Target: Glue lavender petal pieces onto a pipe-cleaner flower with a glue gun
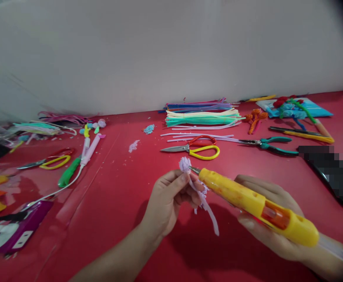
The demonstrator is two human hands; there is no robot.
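Between the thumb and fingers of my left hand (171, 192) is a lilac pipe-cleaner flower (185, 164), its fluffy head upright and its strips hanging down to the right. My right hand (271, 219) is wrapped round a yellow hot glue gun (233, 192), with a clear glue stick coming out at its rear. The metal nozzle points left and meets or nearly meets the base of the flower head; I cannot tell if it touches. Just beyond the flower lie scissors (195, 149) with one red and one yellow handle.
Bundled pipe cleaners (203, 117) lie along the wall, loose lilac ones in front. Pliers (265, 144), a black phone-like object (333, 176) and finished pipe-cleaner flowers (291, 107) are at the right. On the left are second scissors (54, 159), a pink corded tool (91, 150) and a purple box (27, 227).
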